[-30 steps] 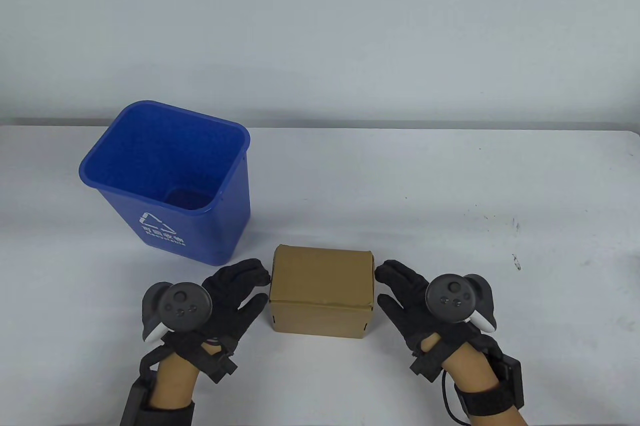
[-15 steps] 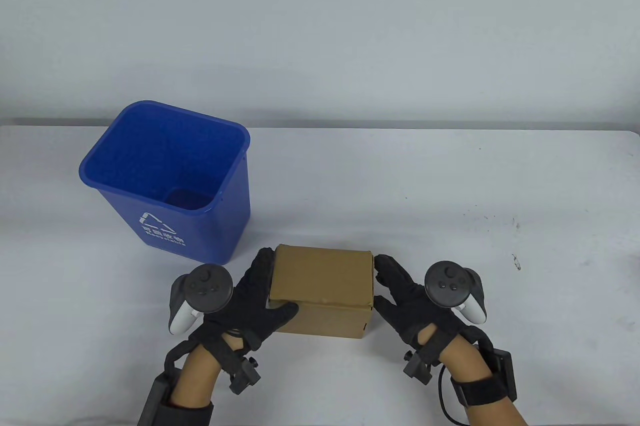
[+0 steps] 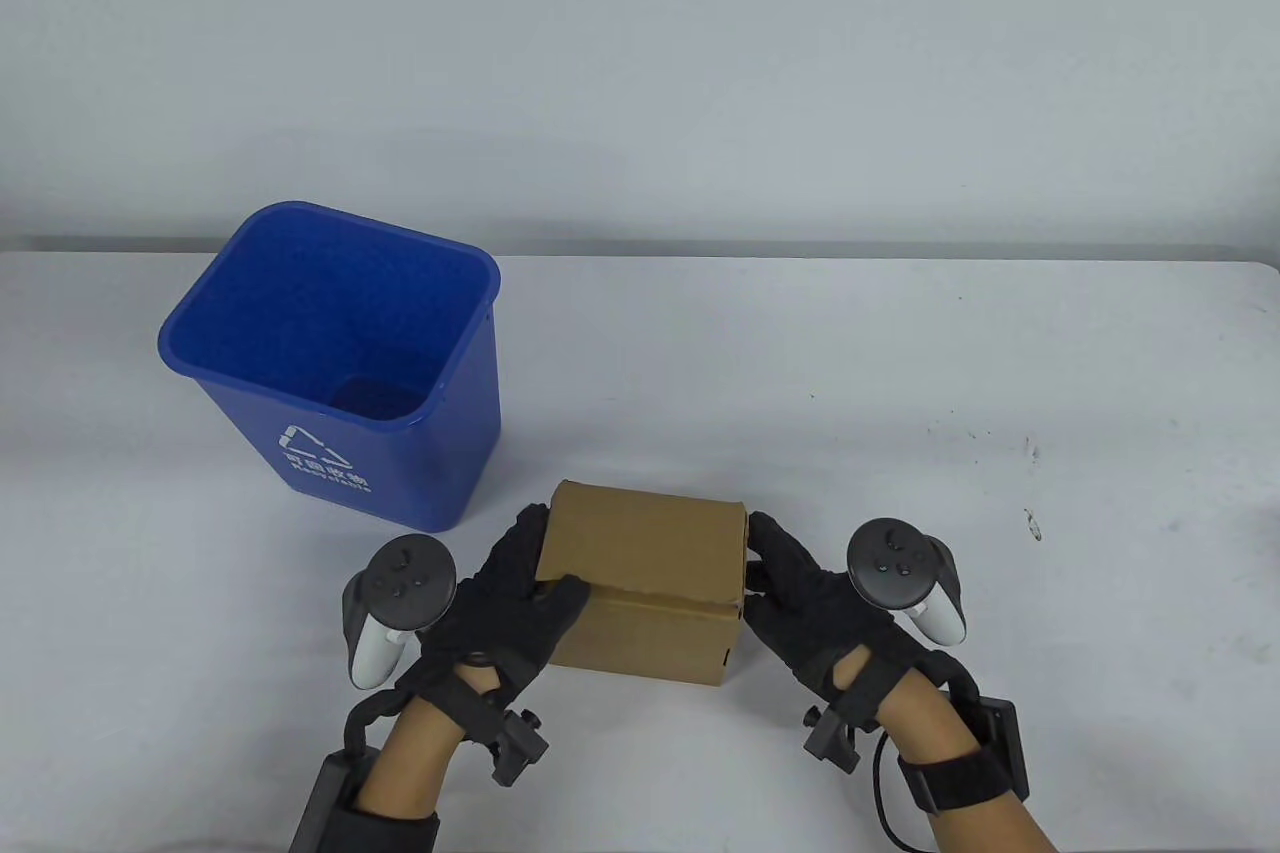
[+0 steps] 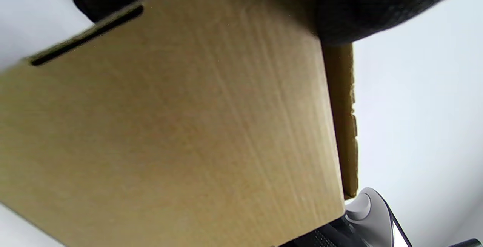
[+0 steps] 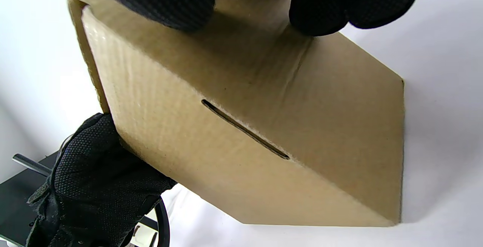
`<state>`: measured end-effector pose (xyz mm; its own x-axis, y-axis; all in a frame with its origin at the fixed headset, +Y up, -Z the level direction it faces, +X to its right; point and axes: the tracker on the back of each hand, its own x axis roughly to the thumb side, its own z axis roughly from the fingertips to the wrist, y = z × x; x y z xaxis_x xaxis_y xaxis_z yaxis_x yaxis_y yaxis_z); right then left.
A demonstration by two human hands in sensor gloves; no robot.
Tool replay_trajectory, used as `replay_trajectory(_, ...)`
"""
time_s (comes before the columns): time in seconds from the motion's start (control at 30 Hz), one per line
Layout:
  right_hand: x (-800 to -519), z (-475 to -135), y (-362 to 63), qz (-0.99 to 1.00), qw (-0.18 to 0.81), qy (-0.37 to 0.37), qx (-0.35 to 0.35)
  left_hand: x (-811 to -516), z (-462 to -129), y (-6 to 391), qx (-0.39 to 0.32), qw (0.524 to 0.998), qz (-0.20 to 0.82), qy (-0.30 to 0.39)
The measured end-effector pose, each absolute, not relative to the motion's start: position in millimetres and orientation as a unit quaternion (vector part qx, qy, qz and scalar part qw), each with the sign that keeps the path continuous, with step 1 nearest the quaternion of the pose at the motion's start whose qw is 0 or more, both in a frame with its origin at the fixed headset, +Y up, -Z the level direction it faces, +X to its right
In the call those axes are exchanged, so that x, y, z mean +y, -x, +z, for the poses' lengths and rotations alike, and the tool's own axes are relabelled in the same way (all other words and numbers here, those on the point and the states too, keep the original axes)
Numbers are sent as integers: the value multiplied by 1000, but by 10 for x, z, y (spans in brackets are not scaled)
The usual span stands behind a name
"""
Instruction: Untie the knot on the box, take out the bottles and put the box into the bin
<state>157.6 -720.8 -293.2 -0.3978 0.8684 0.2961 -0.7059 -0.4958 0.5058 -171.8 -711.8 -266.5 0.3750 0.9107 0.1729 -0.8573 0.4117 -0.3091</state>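
Observation:
The brown cardboard box (image 3: pixel 645 543) sits near the front middle of the table, closed, with no string or bottles in sight. My left hand (image 3: pixel 520 583) grips its left end, thumb hooked over the top front edge. My right hand (image 3: pixel 790 583) holds its right end, fingers against the side and thumb at the front corner. In the left wrist view the box (image 4: pixel 169 126) fills the frame under a gloved finger (image 4: pixel 362 9). In the right wrist view the box (image 5: pixel 264 107) looks tilted beneath my fingertips (image 5: pixel 320 1), with the left hand (image 5: pixel 94 179) at its far end.
A blue bin (image 3: pixel 400 473) with a white recycling mark stands open to the back left of the box, a short gap away. The white table (image 3: pixel 900 373) stretches to the right and behind, and a grey wall rises beyond it.
Both hands closed in from beside the box onto its ends. The left thumb came over the top edge. The box now sits slightly turned and tipped.

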Motion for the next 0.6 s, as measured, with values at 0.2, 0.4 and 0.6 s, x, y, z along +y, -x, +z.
replay_trajectory(0.2,-7214,-2942,-1586,820,483,-267,150,-7133,-2651,1719,-141,829,535,79)
replay_trajectory(0.4,-7205,-2930,-1572,822,479,-270,147,-7160,-2647,1742,-114,833,537,73)
replay_trajectory(0.6,-7195,-2921,-1560,822,475,-276,146,-7168,-2644,1756,-83,831,544,80)
